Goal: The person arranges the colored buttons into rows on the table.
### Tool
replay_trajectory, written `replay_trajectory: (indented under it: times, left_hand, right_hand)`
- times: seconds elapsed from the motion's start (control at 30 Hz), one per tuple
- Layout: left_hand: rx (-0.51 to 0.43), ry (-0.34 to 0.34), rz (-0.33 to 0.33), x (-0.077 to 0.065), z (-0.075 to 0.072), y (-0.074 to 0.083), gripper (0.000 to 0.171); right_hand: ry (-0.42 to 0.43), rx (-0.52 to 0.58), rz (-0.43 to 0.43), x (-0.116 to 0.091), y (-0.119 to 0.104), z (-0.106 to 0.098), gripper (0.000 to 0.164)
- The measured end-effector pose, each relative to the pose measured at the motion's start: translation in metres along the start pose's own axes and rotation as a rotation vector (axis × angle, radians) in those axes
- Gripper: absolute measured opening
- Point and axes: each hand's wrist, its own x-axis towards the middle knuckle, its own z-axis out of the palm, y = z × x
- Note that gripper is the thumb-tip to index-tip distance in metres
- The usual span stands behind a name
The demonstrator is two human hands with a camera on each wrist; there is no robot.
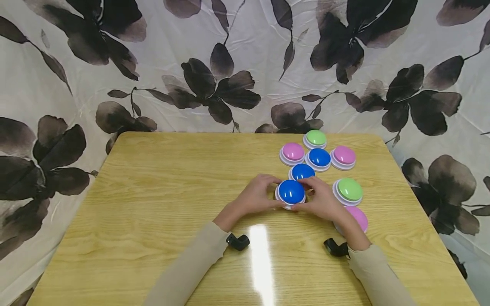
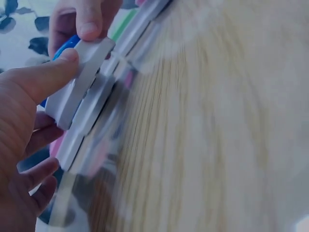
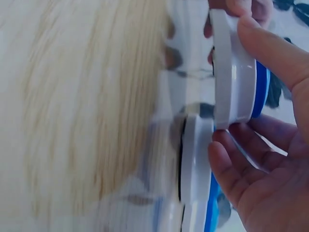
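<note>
A round blue push button (image 1: 292,192) with a white base is held between both hands near the table's middle right. My left hand (image 1: 258,195) grips its left side, thumb on the near edge. From the right, my right hand (image 1: 321,199) grips the same base with thumb and fingers. In the right wrist view the held button's white base (image 3: 236,72) stands higher off the table than the neighbouring button's base (image 3: 195,159). Just beyond it a second blue button (image 1: 303,170) sits on the table, partly hidden behind the held one.
Farther back are another blue button (image 1: 319,157), a green one (image 1: 316,137) and pink ones (image 1: 293,151) (image 1: 343,155). A green button (image 1: 349,189) and a pink button (image 1: 358,217) lie beside my right hand, the pink partly covered by the wrist. Floral cloth (image 1: 214,85) hangs behind the wooden table (image 1: 172,170).
</note>
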Motion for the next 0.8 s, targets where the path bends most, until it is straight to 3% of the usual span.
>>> replay_trajectory:
  times: [0.37,0.8]
  left_hand:
    - [0.048,0.039,-0.024,-0.011,-0.024,-0.024,0.071]
    - [-0.016,0.065,-0.062,-0.009,-0.039,-0.043,0.071]
  right_hand:
    - [0.016,0.07,-0.023,0.025,-0.021,0.023,0.08]
    - [0.05,0.108,0.031,0.048,-0.034,0.036,0.082]
